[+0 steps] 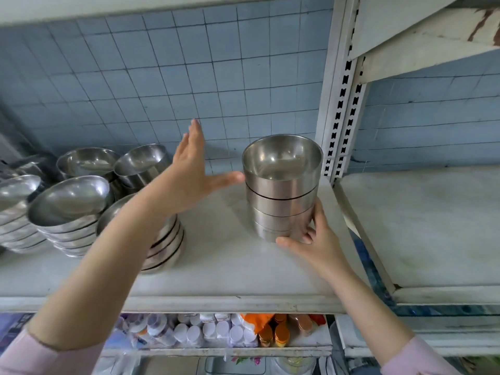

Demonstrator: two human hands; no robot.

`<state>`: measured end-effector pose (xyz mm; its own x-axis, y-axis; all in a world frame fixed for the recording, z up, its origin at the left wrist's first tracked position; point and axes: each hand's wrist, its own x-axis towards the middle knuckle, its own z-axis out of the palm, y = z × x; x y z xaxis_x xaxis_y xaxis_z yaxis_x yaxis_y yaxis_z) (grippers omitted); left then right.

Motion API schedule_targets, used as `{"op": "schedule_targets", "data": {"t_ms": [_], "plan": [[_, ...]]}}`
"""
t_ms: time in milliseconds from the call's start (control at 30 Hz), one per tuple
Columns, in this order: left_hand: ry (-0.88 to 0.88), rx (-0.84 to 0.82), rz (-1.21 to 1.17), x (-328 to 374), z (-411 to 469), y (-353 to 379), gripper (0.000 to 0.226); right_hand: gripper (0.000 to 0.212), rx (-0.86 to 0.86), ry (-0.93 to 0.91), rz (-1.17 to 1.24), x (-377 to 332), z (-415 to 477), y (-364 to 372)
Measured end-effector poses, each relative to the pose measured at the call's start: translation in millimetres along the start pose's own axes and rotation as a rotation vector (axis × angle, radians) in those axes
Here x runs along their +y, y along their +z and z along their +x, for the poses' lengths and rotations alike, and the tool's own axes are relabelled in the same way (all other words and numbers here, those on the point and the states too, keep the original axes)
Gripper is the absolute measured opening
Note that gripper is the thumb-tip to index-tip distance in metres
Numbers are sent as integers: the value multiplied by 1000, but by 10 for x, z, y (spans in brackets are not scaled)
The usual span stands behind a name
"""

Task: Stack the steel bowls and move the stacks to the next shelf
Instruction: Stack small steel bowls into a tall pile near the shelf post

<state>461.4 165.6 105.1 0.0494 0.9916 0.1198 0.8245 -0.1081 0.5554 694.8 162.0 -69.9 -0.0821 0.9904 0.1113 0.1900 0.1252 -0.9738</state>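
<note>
Right hand (316,244) is gripping base of straight-sided shiny steel bowl stack (281,209); left hand (189,177), fingers straight, is touching top bowl (282,163). Judgement: brace both sides, lift level.

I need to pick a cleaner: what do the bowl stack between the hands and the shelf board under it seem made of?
The bowl stack: likely steel; brushed sides, glossier inside that mirrors light. The shelf board: probably white marble or stone, given faint grey veining and a dull sheen; laminate is possible.
</note>
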Motion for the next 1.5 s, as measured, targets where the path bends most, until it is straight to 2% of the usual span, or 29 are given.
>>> {"op": "schedule_targets", "data": {"t_ms": [200, 300, 467, 600, 733, 900, 967, 1100, 1300, 1400, 1500], "plan": [[-129, -53, 348, -698, 48, -936, 113, 118, 56, 8, -14, -128, 236, 611], [-164, -104, 425, -1080, 189, -1120, 111, 111, 120, -18, -1, -165, 295, 928], [-135, -215, 528, -1483, 568, -1163, 110, 104, 183, -40, -22, -218, 338, 1280], [-219, -337, 638, -1667, 939, -1072, 119, 108, 245, -64, -134, -235, 314, 1392], [-264, -393, 670, -1768, 1157, -987, 123, 109, 255, -52, -160, -222, 330, 1404], [-238, -430, 495, -1911, 1264, -953, 127, 108, 259, -49, -171, -253, 317, 1416], [-244, -403, 433, -1958, 1308, -955, 122, 107, 261, -43, -180, -253, 320, 1416], [-214, -342, 334, -1974, 1325, -1091, 125, 105, 261, -40, -190, -269, 319, 1418], [42, -106, 107, -1439, 1098, -1507, 106, 106, 266, -60, -189, -274, 315, 1424], [211, -144, -35, -987, 982, -1477, 110, 112, 273, -52, -200, -257, 319, 1427], [349, -257, 5, -543, 924, -1257, 109, 112, 264, -44, -196, -262, 317, 1423]]}}
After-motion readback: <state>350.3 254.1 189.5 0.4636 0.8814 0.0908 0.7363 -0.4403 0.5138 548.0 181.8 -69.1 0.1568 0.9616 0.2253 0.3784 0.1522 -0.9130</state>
